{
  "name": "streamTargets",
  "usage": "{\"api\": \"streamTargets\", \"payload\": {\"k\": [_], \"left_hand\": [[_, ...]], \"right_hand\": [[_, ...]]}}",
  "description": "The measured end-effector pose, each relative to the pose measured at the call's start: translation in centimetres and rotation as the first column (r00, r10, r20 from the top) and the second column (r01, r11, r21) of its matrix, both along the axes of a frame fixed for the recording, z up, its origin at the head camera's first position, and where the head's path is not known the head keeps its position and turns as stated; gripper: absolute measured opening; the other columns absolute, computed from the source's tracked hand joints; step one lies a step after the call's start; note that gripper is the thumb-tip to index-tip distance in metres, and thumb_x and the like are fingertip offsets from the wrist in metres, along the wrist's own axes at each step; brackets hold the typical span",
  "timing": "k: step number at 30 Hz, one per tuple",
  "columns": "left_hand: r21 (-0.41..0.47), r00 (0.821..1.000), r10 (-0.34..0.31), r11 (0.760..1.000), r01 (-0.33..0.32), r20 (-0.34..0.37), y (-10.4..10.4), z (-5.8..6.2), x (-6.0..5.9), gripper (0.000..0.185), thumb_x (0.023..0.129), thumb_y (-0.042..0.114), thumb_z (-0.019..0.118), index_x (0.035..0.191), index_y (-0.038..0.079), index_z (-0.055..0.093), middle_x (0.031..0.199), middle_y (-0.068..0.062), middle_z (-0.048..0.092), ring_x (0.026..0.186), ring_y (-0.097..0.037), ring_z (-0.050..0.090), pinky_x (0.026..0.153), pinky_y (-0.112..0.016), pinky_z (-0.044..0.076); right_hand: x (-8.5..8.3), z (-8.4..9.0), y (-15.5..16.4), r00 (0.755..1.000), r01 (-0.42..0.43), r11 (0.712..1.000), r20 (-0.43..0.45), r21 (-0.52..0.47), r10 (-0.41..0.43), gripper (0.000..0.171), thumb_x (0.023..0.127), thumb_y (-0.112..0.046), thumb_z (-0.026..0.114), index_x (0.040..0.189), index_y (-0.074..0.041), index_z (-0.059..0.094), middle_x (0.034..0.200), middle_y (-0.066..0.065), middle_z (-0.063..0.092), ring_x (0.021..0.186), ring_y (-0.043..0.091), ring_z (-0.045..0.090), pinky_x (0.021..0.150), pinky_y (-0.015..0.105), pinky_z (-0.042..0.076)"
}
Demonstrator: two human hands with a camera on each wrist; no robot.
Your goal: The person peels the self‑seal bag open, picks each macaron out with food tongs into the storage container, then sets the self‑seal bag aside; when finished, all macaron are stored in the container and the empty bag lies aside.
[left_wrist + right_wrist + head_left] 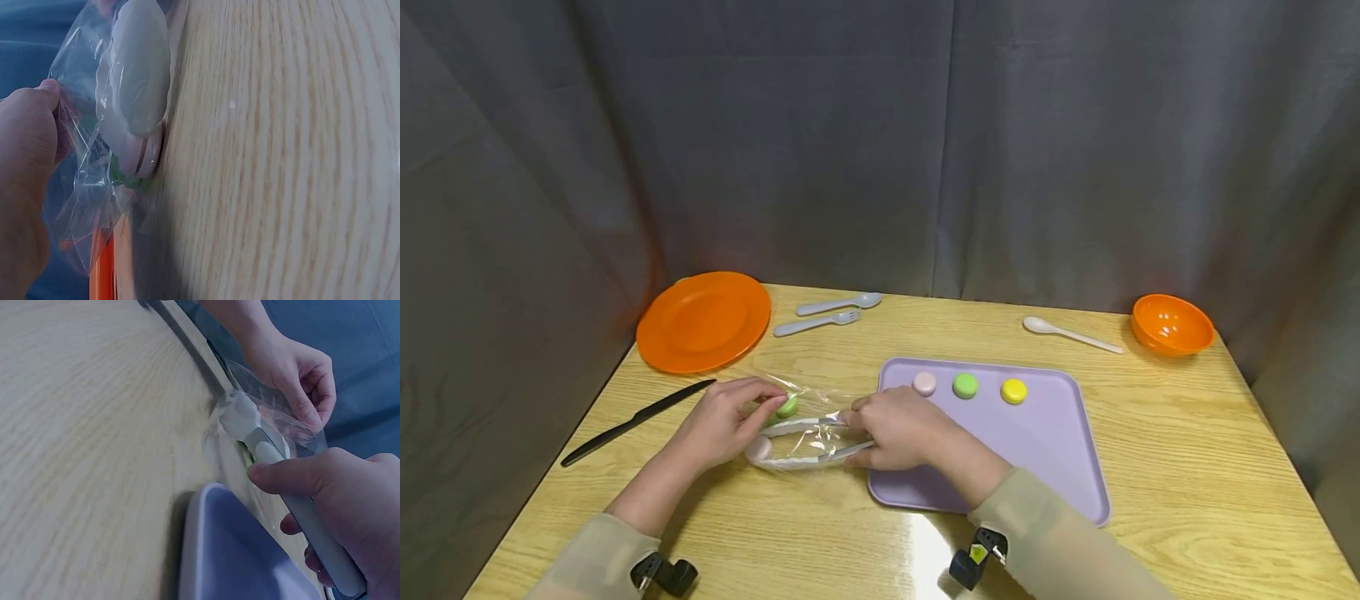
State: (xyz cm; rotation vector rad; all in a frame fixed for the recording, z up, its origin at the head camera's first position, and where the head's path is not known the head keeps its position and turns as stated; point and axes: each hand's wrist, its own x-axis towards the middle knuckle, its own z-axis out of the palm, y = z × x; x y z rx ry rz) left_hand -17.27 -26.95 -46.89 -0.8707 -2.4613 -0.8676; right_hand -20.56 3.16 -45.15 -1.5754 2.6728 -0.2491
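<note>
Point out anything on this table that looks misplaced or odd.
Nothing looks spilled or broken. One oddity: a pink macaron and a green macaron sit inside the clear plastic bag, while three others are lined up on the lilac tray.

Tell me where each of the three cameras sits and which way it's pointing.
Head: worn on the head, looking forward and down at the table; both forearms, the left hand and right hand show.
Left wrist: low beside the left hand, looking along the tabletop at the clear bag it pinches.
Right wrist: low behind the right hand, which grips white tongs; the left hand shows beyond.
Shared: all three see the bag with the tongs inside.
</note>
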Motion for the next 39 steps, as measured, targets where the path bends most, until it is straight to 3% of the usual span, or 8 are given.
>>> {"api": "streamTargets", "payload": {"k": [4,8,14,19,26,39], "left_hand": [[0.004,1.0,0.003,1.0,-0.003,0.006,0.0,0.0,0.0,0.01,0.095,0.006,0.081,0.104,0.01,0.08,0.101,0.006,0.077,0.092,-0.012,0.074,0.077,-0.032,0.061],[0.005,1.0,0.007,1.0,-0.007,0.011,0.0,0.0,0.1,0.01,0.095,0.006,0.081,0.104,0.01,0.08,0.102,0.007,0.077,0.092,-0.012,0.074,0.076,-0.032,0.062],[0.007,1.0,0.015,1.0,-0.015,-0.001,-0.1,-0.1,0.0,0.01,0.095,0.005,0.081,0.104,0.01,0.08,0.102,0.006,0.078,0.092,-0.012,0.075,0.075,-0.033,0.062],[0.02,1.0,0.015,1.0,-0.015,-0.016,-0.4,-0.2,-0.1,0.013,0.094,0.003,0.08,0.105,0.009,0.08,0.102,0.006,0.078,0.092,-0.013,0.075,0.075,-0.033,0.062],[0.018,1.0,0.028,0.999,-0.028,0.002,-0.5,0.1,-0.1,0.012,0.095,0.004,0.079,0.106,0.008,0.08,0.102,0.006,0.078,0.093,-0.013,0.074,0.076,-0.036,0.063],[0.001,0.998,0.066,0.998,-0.066,0.009,-0.4,0.2,-0.1,0.01,0.096,0.004,0.079,0.104,0.009,0.08,0.1,0.007,0.078,0.09,-0.013,0.074,0.072,-0.037,0.062]], "right_hand": [[0.3,-0.2,-0.1,0.999,0.019,1.0,0.034,-0.017,-0.018,0.033,0.091,-0.051,0.079,0.079,-0.028,0.058,0.082,-0.013,0.06,0.067,0.007,0.054,0.056,0.031,0.047],[0.3,-0.3,-0.1,0.996,0.036,0.999,0.077,-0.034,-0.033,0.035,0.091,-0.051,0.079,0.077,-0.029,0.056,0.08,-0.016,0.057,0.064,0.007,0.05,0.058,0.03,0.045],[0.1,-0.1,0.7,0.997,0.019,0.998,0.077,-0.06,-0.014,0.031,0.092,-0.051,0.079,0.095,-0.022,0.067,0.075,-0.017,0.053,0.061,0.007,0.049,0.057,0.03,0.043],[-0.4,0.6,2.3,0.996,0.038,0.995,0.078,-0.087,-0.031,0.033,0.091,-0.05,0.081,0.107,-0.022,0.073,0.08,-0.019,0.06,0.063,0.005,0.051,0.058,0.032,0.044],[-0.5,1.9,5.5,0.992,0.084,0.992,0.104,-0.094,-0.074,0.049,0.091,-0.047,0.081,0.13,-0.018,0.076,0.091,-0.012,0.069,0.071,0.005,0.054,0.065,0.031,0.049],[0.1,3.6,13.5,0.978,0.199,0.964,0.105,-0.175,-0.183,0.049,0.087,-0.044,0.087,0.128,-0.018,0.078,0.088,-0.015,0.068,0.061,-0.001,0.046,0.058,0.026,0.043]]}}
